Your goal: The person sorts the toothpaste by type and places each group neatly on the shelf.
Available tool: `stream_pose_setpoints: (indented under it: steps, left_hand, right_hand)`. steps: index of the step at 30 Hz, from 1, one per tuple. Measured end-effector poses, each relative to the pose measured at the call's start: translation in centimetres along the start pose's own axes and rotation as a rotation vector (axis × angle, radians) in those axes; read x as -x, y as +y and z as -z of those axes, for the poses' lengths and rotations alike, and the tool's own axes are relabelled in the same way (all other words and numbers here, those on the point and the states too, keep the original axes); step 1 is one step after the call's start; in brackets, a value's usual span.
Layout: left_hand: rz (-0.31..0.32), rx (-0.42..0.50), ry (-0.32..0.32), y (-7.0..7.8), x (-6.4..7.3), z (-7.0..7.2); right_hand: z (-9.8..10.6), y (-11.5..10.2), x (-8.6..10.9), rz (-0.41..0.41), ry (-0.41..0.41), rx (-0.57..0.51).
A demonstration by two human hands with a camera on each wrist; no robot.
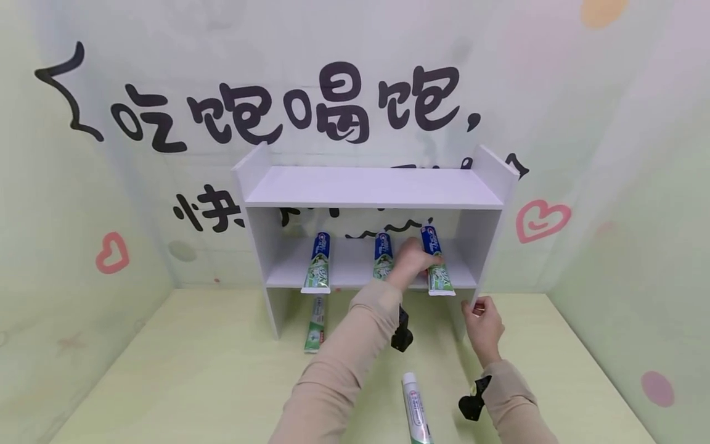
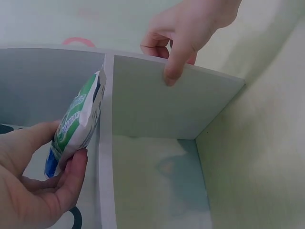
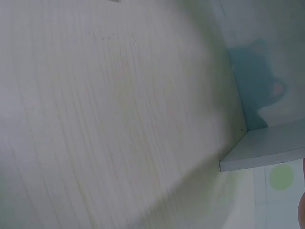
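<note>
A white two-tier shelf (image 1: 377,188) stands on the table against the back wall. At the right of its middle board, my left hand (image 1: 412,261) grips a blue, white and green toothpaste tube (image 1: 441,281) between thumb and fingers. The tube's flat end points toward me and overhangs the board's front edge. My right hand (image 1: 485,330) pinches the lower front edge of the shelf's right side panel (image 2: 176,102); in the right wrist view only a sliver of finger shows. Two similar tubes, a left one (image 1: 318,265) and a middle one (image 1: 383,246) partly behind my left hand, lie on the same board.
Under the shelf on the left lies a green and white toothpaste tube (image 1: 315,327). Another white tube (image 1: 415,410) with a green end lies nearer me on the pale wooden table (image 1: 183,370). Printed walls (image 1: 627,259) enclose the table at the sides and back.
</note>
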State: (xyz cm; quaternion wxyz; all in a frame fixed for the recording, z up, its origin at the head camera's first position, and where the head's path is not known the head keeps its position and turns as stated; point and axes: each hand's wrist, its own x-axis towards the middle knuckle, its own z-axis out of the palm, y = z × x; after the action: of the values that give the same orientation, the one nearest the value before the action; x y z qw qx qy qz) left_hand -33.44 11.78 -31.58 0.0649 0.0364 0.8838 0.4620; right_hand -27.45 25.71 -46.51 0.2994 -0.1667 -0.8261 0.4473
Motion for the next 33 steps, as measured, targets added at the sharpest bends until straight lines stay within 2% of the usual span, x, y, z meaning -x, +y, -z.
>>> stream_pose_setpoints:
  steps: [4,12,16,22,27,31,33]
  left_hand:
    - [-0.031,-0.020,0.026,-0.2,-0.2,-0.2]
    - [-0.110,-0.041,0.121,-0.7,0.8,-0.5]
    - [-0.131,-0.038,0.139,-0.7,0.9,-0.8]
    - [-0.112,-0.037,0.133,-1.3,0.8,-1.3]
    - [-0.135,-0.054,0.114,-1.6,1.1,-1.3]
    - [-0.154,-0.052,0.067,-1.4,1.5,-0.6]
    - [-0.142,-0.037,0.036,-1.3,1.9,0.1]
  right_hand:
    - [0.0,-0.1,0.1,-0.001,-0.015,-0.007]
    - [-0.1,-0.1,0.4,0.003,-0.006,-0.014]
    - [-0.1,-0.1,0.3,0.007,0.011,-0.011]
    - [-0.1,0.0,0.5,0.001,0.007,-0.009]
    - [-0.1,0.2,0.6,-0.002,0.007,-0.004]
    - [-0.1,0.0,0.4,-0.006,0.010,-0.006]
    - [-0.1,-0.2,0.3,-0.002,0.005,-0.009]
